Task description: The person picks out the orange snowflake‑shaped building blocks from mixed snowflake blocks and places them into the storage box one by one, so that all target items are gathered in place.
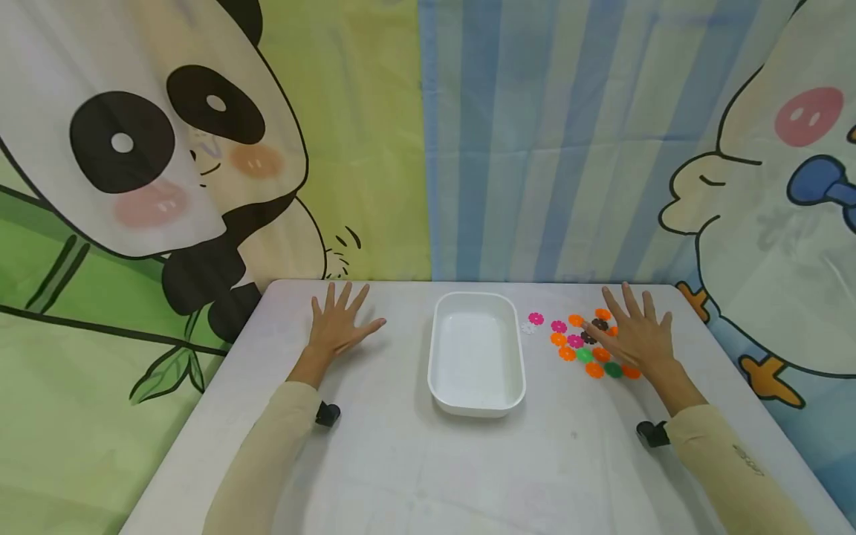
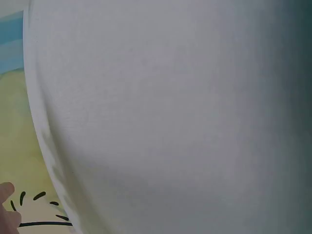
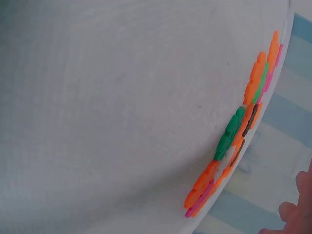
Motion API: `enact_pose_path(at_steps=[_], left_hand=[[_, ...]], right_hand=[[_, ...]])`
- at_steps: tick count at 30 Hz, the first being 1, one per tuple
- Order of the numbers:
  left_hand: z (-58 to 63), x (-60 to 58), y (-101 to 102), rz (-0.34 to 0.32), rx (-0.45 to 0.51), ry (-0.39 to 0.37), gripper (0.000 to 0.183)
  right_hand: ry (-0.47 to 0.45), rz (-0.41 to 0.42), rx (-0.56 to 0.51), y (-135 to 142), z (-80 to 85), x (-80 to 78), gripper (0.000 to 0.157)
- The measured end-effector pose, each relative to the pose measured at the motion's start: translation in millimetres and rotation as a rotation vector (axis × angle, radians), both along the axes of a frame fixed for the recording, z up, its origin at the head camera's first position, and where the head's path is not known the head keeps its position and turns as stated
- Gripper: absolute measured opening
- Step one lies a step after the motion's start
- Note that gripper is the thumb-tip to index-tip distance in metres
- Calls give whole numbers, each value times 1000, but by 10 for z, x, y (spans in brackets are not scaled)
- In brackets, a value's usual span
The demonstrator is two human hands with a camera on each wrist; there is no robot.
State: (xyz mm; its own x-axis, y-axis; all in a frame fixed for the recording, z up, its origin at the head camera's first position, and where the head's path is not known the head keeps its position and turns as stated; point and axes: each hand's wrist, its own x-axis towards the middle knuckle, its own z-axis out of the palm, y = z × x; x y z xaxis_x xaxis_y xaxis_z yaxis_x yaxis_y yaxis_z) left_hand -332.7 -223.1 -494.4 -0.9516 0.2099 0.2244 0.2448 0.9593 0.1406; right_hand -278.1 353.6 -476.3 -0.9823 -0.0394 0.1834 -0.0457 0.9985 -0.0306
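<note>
My left hand (image 1: pixel 336 327) is at the far left part of the white table, its fingers spread and holding nothing. On the right, my right hand (image 1: pixel 640 339) has its fingers spread too, over the edge of a group of small flower-shaped plastic discs, and hides some of them. An orange disc (image 1: pixel 594 370), a dark green disc (image 1: pixel 613 370), a pink disc (image 1: pixel 536 318) and several others lie flat there. In the right wrist view, the green disc (image 3: pixel 229 134) shows edge-on, with fingertips (image 3: pixel 288 212) at the lower right. Only a bit of the left fingers (image 2: pixel 7 192) shows in the left wrist view.
Between the hands stands a white rectangular tray (image 1: pixel 476 409) with rounded corners and nothing in it. The white table (image 1: pixel 414 475) ends at a cartoon-printed curtain (image 1: pixel 374 148) at the back. A black wrist camera (image 1: pixel 328 414) sits at the left cuff.
</note>
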Motion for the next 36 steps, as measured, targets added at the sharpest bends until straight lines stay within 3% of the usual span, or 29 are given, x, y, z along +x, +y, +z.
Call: enact_pose_path(at_steps=[3,6,9,11,15,20,29,36], left_hand=[[-30,-7,13,-21,82,11,90],[2,35,113,-37,266,0,68],[60,93,310,-57,455,0,45],[89,127,457,-88,556,18,35],[108,215,722,-215,750,64,32],[121,350,976,-319,985,12,40],[35,531,1239,-388,1170,-148,61],[195,739,1299,-396,1225,-213,66]], right_hand=[[40,16,-48,-1,3,-11,90],[59,39,-203,26,31,-37,79],[12,61,-371,109,34,-58,64],[-51,67,-429,170,18,-65,58],[-124,59,-493,300,-93,-75,56],[-134,31,-535,377,-191,-98,56],[-137,-20,-546,423,-233,-95,53],[-122,-37,-568,433,-246,-78,47]])
